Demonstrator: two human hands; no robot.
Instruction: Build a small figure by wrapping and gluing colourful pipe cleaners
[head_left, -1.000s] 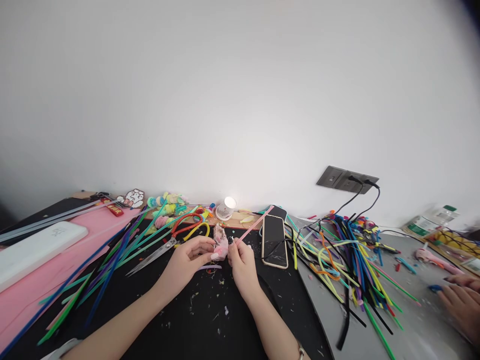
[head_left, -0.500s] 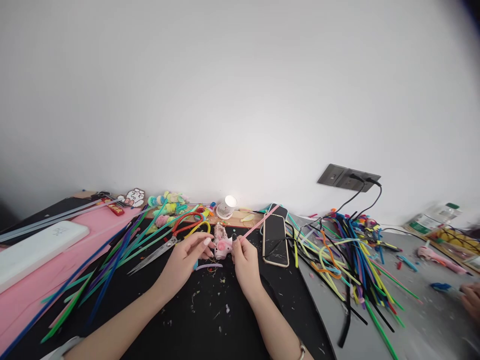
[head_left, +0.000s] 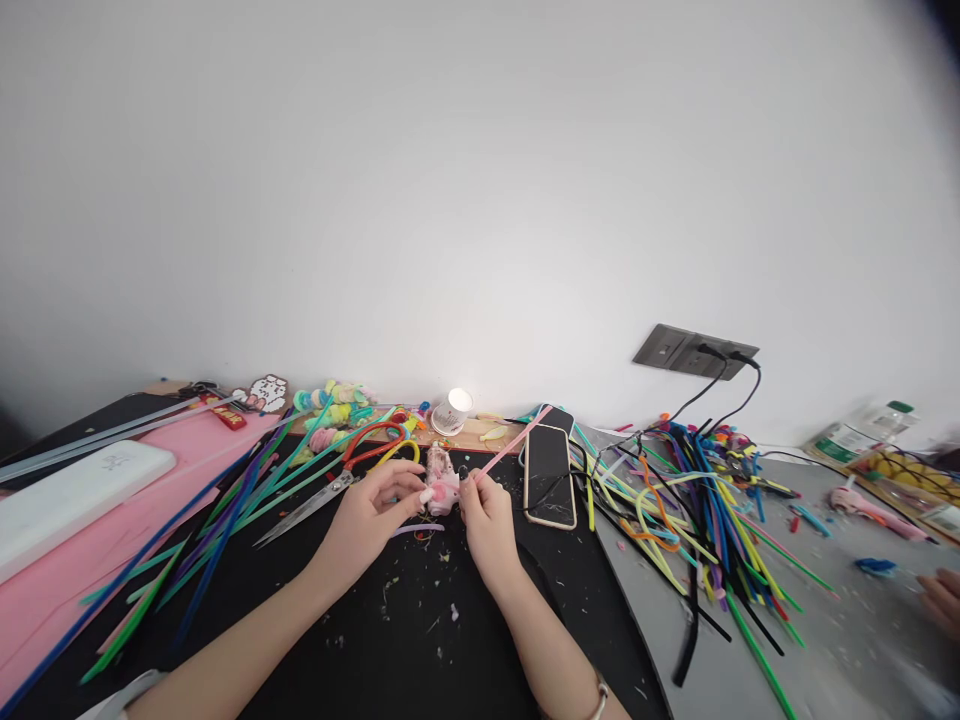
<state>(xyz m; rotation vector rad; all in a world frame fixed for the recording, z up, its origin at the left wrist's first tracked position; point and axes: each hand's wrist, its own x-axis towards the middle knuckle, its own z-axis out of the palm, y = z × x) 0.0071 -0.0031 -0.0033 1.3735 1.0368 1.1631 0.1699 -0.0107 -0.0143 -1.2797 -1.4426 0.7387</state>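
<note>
Between my hands runs a pink pipe cleaner (head_left: 517, 441), its long free end slanting up to the right over a phone. My right hand (head_left: 489, 522) pinches it between thumb and fingers. At the pipe cleaner's near end, my left hand (head_left: 375, 510) has its thumb and fingertips closed on a small pink part. Just behind the fingertips lies a pink and whitish object (head_left: 440, 470), partly covered, whose kind I cannot make out. A short lilac strip (head_left: 418, 529) rests on the black mat (head_left: 405, 650) below the hands.
Open scissors (head_left: 307, 508) and several pipe cleaners (head_left: 217, 535) lie left. A white paper cup (head_left: 453, 411) stands by the wall. Right are phones (head_left: 550, 475), a pipe-cleaner pile (head_left: 712, 520), a pink glue gun (head_left: 877, 512) and another person's hand (head_left: 941, 600).
My left fingertips have closed in on the pink part, which has shifted slightly left. The pipe cleaner's far end has dipped a little left. The other person's hand has moved slightly.
</note>
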